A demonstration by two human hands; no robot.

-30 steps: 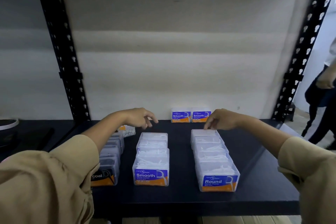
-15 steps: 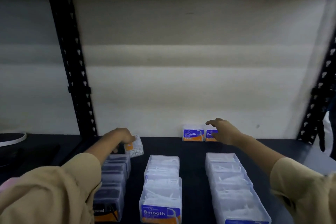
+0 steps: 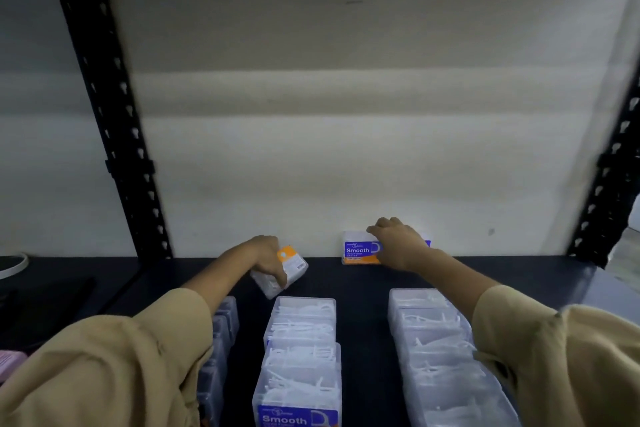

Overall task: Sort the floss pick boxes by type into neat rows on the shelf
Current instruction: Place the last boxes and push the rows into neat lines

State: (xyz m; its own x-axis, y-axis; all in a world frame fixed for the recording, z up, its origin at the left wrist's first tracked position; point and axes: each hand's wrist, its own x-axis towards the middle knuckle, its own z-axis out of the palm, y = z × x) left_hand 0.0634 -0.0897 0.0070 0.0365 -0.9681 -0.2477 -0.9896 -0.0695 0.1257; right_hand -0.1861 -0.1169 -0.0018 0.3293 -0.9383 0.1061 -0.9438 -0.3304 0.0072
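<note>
Floss pick box [image 3: 281,270] tilts in the closed left hand [image 3: 266,258], while the right hand [image 3: 398,246] clasps upright Smooth boxes [image 3: 360,250] beside it.

Dim, soft, motion-blurred picture; wide-angle bending at edges, brightest on the back wall [image 3: 346,149].

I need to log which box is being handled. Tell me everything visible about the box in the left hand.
The box in the left hand is a small clear plastic case, tilted, with white picks showing through it. An orange patch with a white label panel faces up; its print is too small to read. The left hand grips it from above, behind the Smooth row. Whether it touches the shelf is unclear.
</note>
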